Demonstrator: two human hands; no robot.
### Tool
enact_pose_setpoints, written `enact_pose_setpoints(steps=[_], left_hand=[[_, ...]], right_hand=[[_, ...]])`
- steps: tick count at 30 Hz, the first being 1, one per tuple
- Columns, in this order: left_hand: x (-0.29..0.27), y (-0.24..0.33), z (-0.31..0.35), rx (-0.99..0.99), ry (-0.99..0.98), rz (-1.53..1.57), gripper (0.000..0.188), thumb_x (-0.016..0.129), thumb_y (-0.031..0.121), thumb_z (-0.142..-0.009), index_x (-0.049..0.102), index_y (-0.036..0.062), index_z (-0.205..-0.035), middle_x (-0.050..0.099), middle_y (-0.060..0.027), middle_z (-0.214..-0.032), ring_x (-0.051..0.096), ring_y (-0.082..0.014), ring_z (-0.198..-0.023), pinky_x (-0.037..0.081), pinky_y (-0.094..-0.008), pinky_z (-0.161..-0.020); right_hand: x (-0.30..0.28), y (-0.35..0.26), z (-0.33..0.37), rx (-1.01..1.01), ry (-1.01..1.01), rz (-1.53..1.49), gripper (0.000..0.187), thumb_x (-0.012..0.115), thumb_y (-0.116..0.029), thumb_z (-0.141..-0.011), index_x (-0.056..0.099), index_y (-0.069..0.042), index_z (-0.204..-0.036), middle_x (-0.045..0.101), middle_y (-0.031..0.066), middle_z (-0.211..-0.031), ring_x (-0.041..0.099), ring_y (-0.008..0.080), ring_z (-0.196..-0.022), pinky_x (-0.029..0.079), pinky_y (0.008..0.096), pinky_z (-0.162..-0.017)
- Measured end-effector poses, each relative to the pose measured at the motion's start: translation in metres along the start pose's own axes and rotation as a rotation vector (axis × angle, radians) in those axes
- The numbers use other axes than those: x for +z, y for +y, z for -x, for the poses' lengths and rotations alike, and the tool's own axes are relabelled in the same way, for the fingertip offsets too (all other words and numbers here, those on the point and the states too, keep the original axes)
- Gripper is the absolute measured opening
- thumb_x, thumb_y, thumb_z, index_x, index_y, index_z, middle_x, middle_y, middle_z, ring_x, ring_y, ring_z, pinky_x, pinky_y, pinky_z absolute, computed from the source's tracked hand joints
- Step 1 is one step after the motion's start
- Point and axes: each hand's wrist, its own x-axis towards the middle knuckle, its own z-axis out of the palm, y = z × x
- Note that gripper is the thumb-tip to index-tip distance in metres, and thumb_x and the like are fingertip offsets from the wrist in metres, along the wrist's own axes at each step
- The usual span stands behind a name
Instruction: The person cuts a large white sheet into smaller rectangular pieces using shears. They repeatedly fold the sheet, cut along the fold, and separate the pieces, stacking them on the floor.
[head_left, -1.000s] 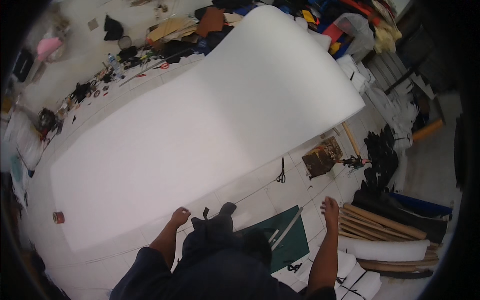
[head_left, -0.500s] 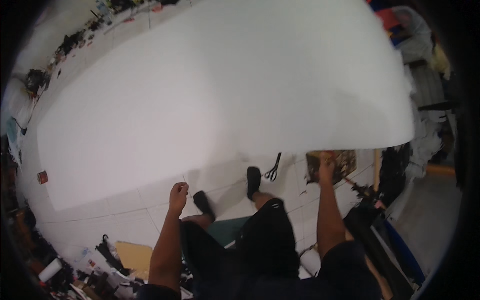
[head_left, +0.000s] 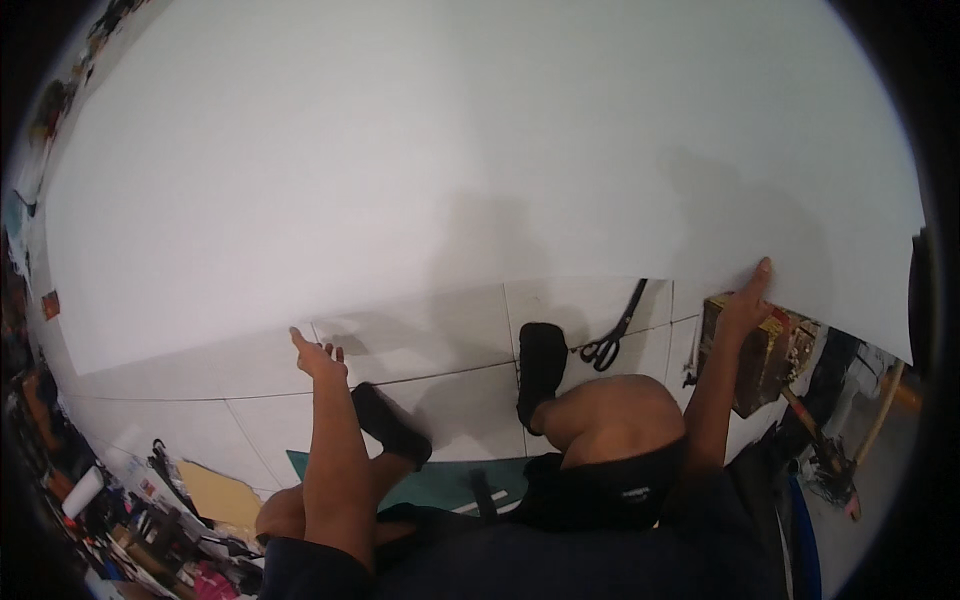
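A very large white sheet [head_left: 330,170] spreads across the floor in front of me. Its right part appears raised, with the near edge running between my hands. My right hand [head_left: 743,308] grips that edge, one digit lying on top and the other fingers partly hidden under the sheet. Close to the sheet's near left edge, my left hand [head_left: 320,358] is open, fingers apart, holding nothing. Black-handled scissors [head_left: 604,350] lie on the tiles just right of my right foot, the blades pointing toward the sheet.
Beside my right forearm stands a patterned box [head_left: 745,375], with a hammer-like tool [head_left: 805,415] near it. A green mat [head_left: 430,487] lies beneath my legs. A small orange roll [head_left: 50,305] sits at the sheet's left end. Piled clutter [head_left: 130,540] fills the lower left.
I have crouched lower, so the sheet looks closer. My right hand has moved from over the box onto the sheet's edge. My left hand has opened its fingers.
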Motion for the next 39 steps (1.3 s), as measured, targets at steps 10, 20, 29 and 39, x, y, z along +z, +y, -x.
enact_pose_setpoints(steps=[10,20,29,39], left_hand=[[0.041,-0.030,-0.030,0.291,-0.042,0.030,0.076,0.055,0.070,-0.082,0.054,-0.0008,-0.109,0.049,-0.0065,-0.088,0.047,-0.0210,-0.076,0.043,-0.0356,-0.063],[0.072,-0.016,-0.018,0.093,-0.342,0.053,0.073,0.080,0.045,-0.075,0.051,-0.0082,-0.117,0.059,-0.0152,-0.107,0.058,-0.0264,-0.087,0.050,-0.0383,-0.068],[0.073,-0.024,0.009,0.131,-0.354,0.284,0.070,0.074,0.033,-0.084,0.043,-0.0130,-0.127,0.057,-0.0197,-0.121,0.060,-0.0319,-0.104,0.053,-0.0429,-0.087],[0.091,-0.026,0.007,-0.051,-0.502,0.606,0.051,0.048,0.029,-0.094,0.044,-0.0024,-0.134,0.047,-0.0168,-0.139,0.047,-0.0358,-0.125,0.036,-0.0508,-0.107]], right_hand=[[0.093,0.163,-0.052,-0.237,-0.094,0.321,0.047,0.063,-0.035,-0.093,0.065,0.010,-0.103,0.066,0.0158,-0.094,0.059,0.0215,-0.078,0.050,0.0319,-0.073],[0.104,0.222,-0.132,0.381,-0.336,-0.155,0.047,0.067,-0.039,-0.088,0.059,0.002,-0.109,0.065,0.0116,-0.104,0.064,0.0237,-0.092,0.055,0.0341,-0.073],[0.130,0.208,0.123,0.543,-1.503,-0.863,0.034,0.052,-0.030,-0.096,0.054,-0.003,-0.117,0.053,0.0184,-0.128,0.047,0.0411,-0.124,0.033,0.0664,-0.106],[0.199,0.130,0.194,-0.707,-1.060,0.495,0.033,0.054,-0.016,-0.087,0.061,0.002,-0.115,0.060,0.0259,-0.118,0.054,0.0430,-0.111,0.043,0.0487,-0.095]])
